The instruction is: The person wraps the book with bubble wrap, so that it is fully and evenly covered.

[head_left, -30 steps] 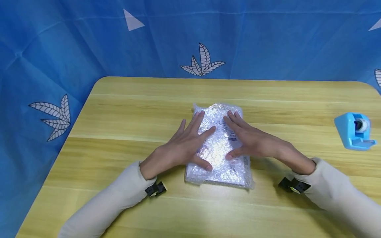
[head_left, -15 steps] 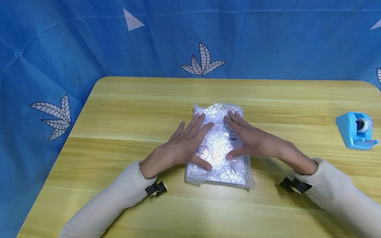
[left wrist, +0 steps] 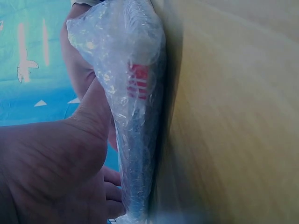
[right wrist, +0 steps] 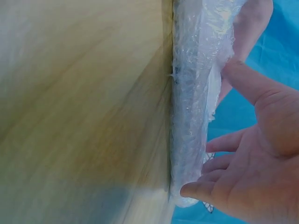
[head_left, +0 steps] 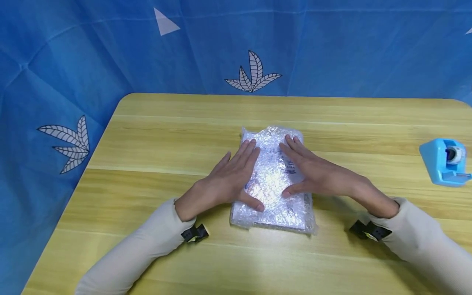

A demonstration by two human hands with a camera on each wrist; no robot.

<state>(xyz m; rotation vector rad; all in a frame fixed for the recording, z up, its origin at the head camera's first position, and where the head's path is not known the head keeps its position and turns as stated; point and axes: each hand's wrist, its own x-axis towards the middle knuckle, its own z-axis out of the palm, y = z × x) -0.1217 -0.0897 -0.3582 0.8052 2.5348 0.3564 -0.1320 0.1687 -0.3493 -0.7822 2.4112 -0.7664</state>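
A flat rectangular package in bubble wrap [head_left: 274,213] lies on the wooden table, with dark print showing through near its right side. My left hand [head_left: 226,180] rests on its left part, fingers straight and thumb spread. On the right part lies my right hand [head_left: 318,174], its fingers extended and thumb pointing inward. The left wrist view shows the wrapped package [left wrist: 135,116] edge-on, with a red striped mark under the film. In the right wrist view, the fingertips of my right hand [right wrist: 261,154] touch the wrap's upper face.
A light blue tape dispenser [head_left: 444,164] with a roll in it stands at the table's right side. Behind the wooden table [head_left: 166,135] hangs a blue cloth [head_left: 199,45] with leaf prints. Each sleeve cuff carries a small black camera [head_left: 194,233].
My left index finger has drawn in beside the other fingers. Both hands otherwise stay on the package, and the head view has shifted slightly.
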